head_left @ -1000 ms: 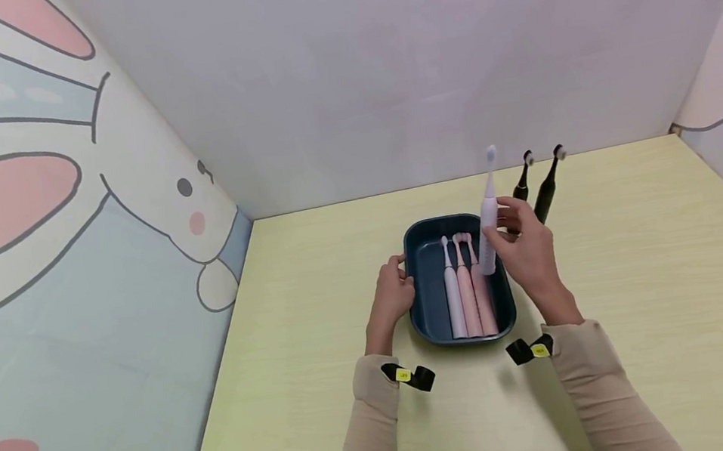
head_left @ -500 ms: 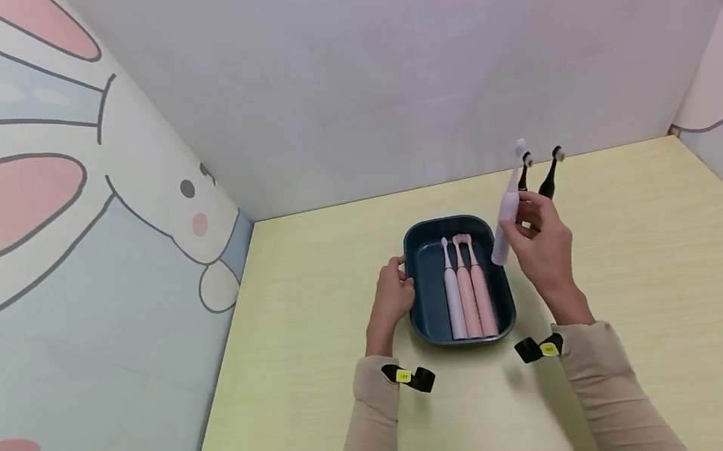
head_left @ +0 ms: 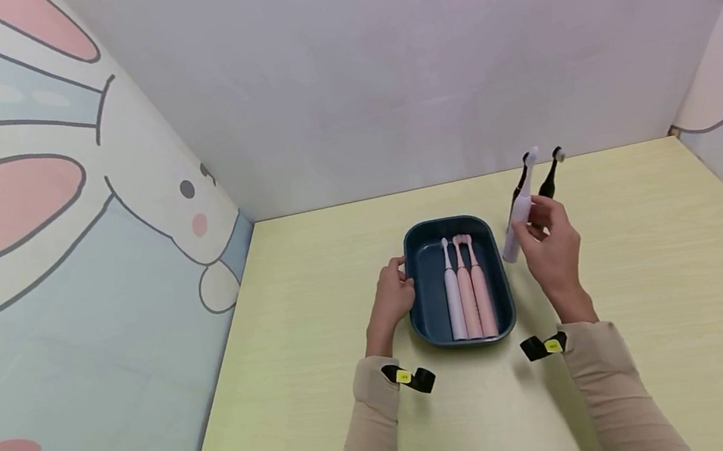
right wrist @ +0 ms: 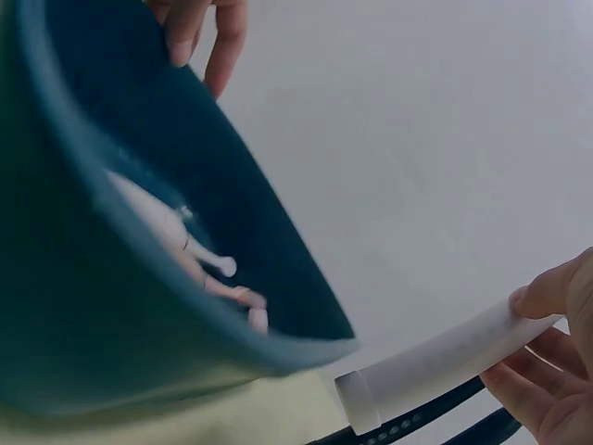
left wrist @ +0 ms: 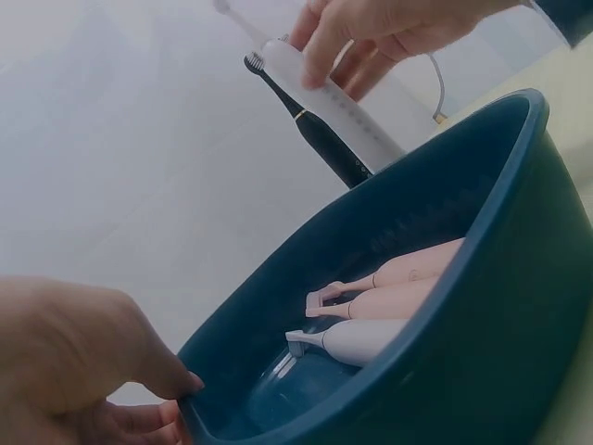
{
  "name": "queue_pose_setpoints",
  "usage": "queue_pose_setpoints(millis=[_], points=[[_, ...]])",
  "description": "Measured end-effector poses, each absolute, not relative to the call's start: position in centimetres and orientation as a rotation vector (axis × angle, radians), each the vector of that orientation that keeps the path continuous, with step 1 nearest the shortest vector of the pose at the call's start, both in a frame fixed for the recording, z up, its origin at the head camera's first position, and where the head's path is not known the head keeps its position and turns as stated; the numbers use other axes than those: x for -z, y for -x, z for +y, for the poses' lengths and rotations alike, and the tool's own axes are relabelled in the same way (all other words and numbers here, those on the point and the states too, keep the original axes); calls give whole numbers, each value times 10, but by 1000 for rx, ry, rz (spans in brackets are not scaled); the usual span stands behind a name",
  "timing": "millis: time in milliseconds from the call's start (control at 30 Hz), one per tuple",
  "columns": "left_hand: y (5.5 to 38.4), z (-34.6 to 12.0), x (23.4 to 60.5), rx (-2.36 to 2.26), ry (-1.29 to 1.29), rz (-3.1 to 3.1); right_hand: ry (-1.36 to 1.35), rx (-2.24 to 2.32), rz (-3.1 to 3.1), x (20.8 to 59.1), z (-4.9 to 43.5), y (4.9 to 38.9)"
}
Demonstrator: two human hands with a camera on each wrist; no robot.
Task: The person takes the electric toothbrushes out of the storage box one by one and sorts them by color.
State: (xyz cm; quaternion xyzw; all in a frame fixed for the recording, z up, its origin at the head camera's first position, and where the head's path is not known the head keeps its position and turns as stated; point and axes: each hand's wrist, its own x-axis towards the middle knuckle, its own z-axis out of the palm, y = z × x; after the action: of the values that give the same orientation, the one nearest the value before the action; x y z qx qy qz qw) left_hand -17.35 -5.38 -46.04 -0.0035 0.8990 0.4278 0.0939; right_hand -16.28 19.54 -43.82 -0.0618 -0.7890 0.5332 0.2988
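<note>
My right hand [head_left: 551, 250] pinches a white electric toothbrush [head_left: 520, 211] by its handle, brush head up and tilted right, just right of a dark blue bin [head_left: 429, 308]. My left hand [head_left: 393, 294] holds the bin's left rim, thumb on the inside in the left wrist view. Inside lie one white toothbrush [head_left: 455, 304] and two pink toothbrushes, a left one [head_left: 469, 306] and a right one [head_left: 485, 304], side by side with heads away from me. Behind the held brush stands a black toothbrush [left wrist: 324, 144]; another black toothbrush [head_left: 548, 186] is partly hidden by my right hand.
A pale wooden table [head_left: 313, 277] carries everything. A grey wall [head_left: 384, 85] rises along its back edge, and a panel with a rabbit drawing [head_left: 150, 185] borders the left side. Wrist cameras sit on both sleeves.
The white toothbrush in my right hand has moved right and slightly down, from over the bin's right side to beside it, in front of the black toothbrushes. The left hand stays on the rim.
</note>
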Motion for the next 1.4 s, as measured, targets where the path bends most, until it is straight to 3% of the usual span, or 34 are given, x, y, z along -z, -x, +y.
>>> queue_pose_setpoints(millis=[533,1400], points=[[172,-53,459,-1252,31,2671,187,-1405,-2124,476,204,169],[171,-53,456,-1249,-34,2701,86,-1342,-2172,486,206,163]])
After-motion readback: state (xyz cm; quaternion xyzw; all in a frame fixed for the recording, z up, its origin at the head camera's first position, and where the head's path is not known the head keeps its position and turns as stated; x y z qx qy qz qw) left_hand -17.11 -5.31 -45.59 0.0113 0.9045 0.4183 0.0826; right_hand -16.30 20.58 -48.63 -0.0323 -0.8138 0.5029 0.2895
